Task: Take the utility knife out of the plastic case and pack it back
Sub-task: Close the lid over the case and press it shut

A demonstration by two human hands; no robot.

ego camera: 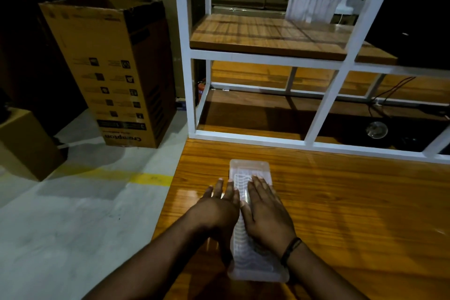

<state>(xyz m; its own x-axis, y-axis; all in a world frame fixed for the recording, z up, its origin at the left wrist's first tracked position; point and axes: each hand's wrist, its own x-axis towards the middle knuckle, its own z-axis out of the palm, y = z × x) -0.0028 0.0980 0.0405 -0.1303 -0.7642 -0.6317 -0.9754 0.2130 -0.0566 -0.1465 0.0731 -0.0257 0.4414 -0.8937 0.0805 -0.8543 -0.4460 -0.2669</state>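
So the clear plastic case is lying flat on the wooden table, long axis running 12 to 6 o'clock, lid down as far as I can tell. Can't make out the utility knife through the ribbed plastic, so whether it's inside is anyone's guess.

If the step here is popping it open or pressing it closed (can't tell which), I'd say keep even pressure along both long edges and work near the seam, not the middle, so the thin shell doesn't flex or skid on that glossy top.

Both hands are flat, palms down, fingers extended toward 12 o'clock. Left hand sits at the case's 9 o'clock edge, partly on the table, not gripping anything. Right hand rests on top of the case toward 3 o'clock, pressing rather than grasping, with a dark band on the wrist.
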